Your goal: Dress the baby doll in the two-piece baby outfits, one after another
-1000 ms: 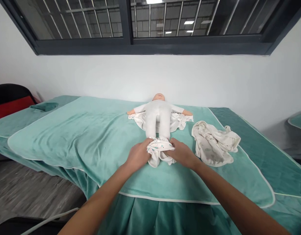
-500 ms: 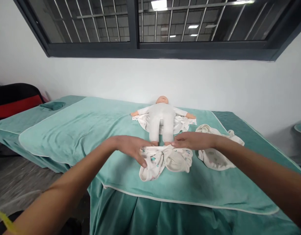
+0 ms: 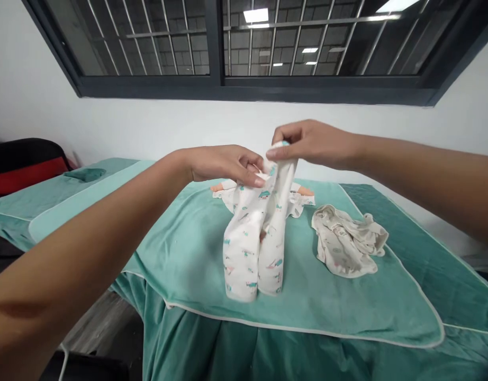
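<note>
A pair of white baby pants (image 3: 247,238) with a small coloured print hangs from both my hands, legs down, over the green blanket. My left hand (image 3: 230,164) pinches the waist on the left. Higher up, my right hand (image 3: 307,140) grips the waist on the right. Behind the pants lies a baby doll; its arm (image 3: 305,190) shows, while its head, body and legs are mostly hidden by the pants and my hands. A white printed top (image 3: 297,203) is spread beneath the doll.
A crumpled white baby garment (image 3: 347,241) lies to the right on the green blanket (image 3: 327,312). The blanket covers a bed against a white wall (image 3: 148,127), below a barred window (image 3: 224,87). A black and red bag (image 3: 27,166) stands at far left.
Both hands have risen, lifting the pants off the blanket. The bunched pants now hang unfolded with both legs down, in front of the doll.
</note>
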Available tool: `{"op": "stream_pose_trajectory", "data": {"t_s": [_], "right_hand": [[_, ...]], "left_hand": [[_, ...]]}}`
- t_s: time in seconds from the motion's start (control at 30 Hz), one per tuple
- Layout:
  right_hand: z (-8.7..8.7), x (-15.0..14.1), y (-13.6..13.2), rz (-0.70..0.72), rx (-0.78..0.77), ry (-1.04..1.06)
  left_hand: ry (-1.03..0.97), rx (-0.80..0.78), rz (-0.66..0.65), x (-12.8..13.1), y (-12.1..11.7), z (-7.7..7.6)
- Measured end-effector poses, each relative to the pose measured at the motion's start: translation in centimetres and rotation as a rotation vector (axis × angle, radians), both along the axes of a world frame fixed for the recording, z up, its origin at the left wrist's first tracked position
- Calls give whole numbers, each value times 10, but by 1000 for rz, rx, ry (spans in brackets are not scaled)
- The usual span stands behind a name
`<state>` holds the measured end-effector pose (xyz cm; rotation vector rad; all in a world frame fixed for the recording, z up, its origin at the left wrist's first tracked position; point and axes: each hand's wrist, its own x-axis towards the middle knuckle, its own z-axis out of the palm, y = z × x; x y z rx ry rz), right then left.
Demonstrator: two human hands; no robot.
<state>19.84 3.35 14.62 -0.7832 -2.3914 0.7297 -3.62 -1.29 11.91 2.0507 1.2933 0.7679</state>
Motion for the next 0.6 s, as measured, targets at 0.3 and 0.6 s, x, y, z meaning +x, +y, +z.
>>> {"op": "stream_pose_trajectory", "data": {"t_s": [0.3,0.6], "right_hand": [[37,1,-10,-190,258,-170],[-12,31,40,-200,95,-563]], "left_hand": [[142,380,198,6,14,6],[726,416,287,-17,23,-35]]}}
